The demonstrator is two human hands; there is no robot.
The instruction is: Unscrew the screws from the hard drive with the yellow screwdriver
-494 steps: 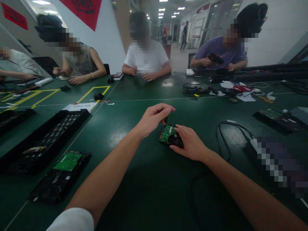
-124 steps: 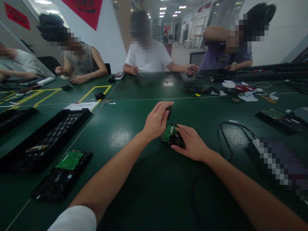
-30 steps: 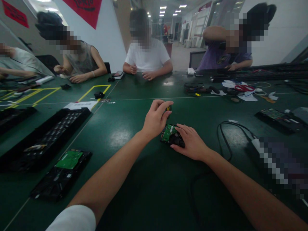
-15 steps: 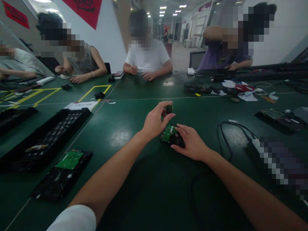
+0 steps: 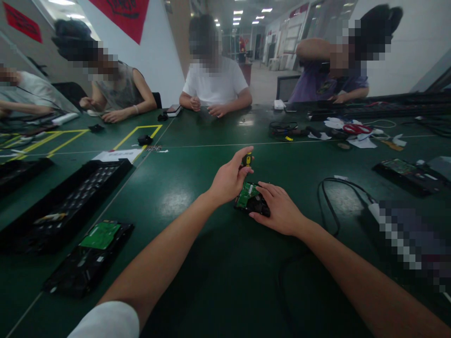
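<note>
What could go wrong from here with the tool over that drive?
1. The black-and-yellow tool in the left hand is right above the green circuit board; a slip might scratch it.
2. Only the right hand steadies the drive; on the glossy tabletop, it might skid under sideways force.
3. Bare fingers beside exposed electronics: possible static damage.

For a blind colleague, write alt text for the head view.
Left hand pinches a black-and-yellow tool over a black device with green circuit board; right hand holds the device on a green table. People sit opposite.
</note>
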